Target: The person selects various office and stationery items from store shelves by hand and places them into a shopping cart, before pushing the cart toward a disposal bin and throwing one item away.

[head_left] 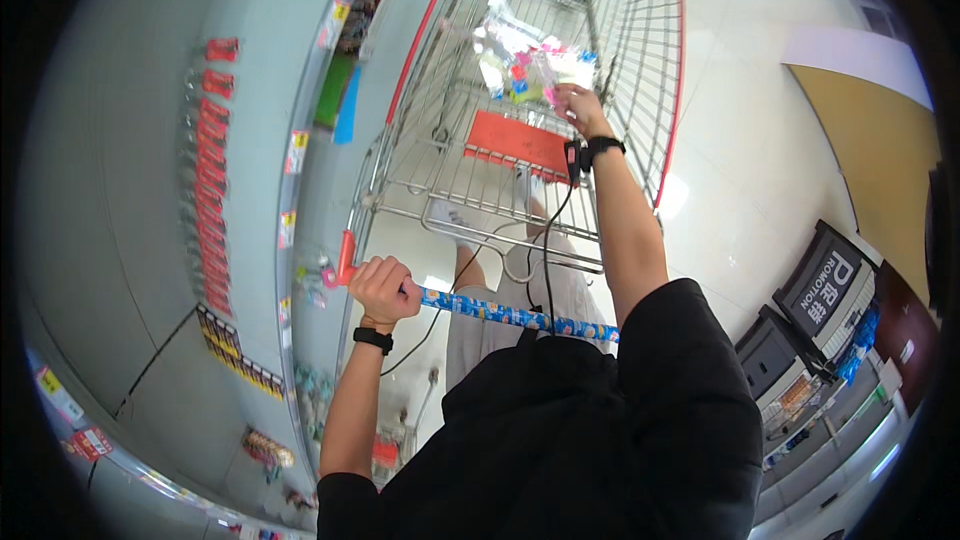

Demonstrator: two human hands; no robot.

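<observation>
My left hand (pixel 384 288) is closed around the left end of the shopping cart's blue patterned handle (pixel 485 310). Stretched forward over the wire basket, my right hand (pixel 582 110) pinches the near right edge of a clear plastic bag (pixel 510 32). Bright small pieces in pink, blue, red and green show through the shiny film; their exact kind is hard to make out. Whether the bag rests on the wire or hangs above it, I cannot tell. The shopping cart (pixel 425 25) has red rails along its top and a red panel (pixel 515 143) at its near end.
Close along the left runs a store shelf (pixel 292 155) with price tags, and a row of red packages (pixel 213 170) hangs behind it. On the right stand black and white bins (pixel 822 280) beside a tan-sided counter (pixel 860 135). A black cable (pixel 548 270) trails from my right wrist.
</observation>
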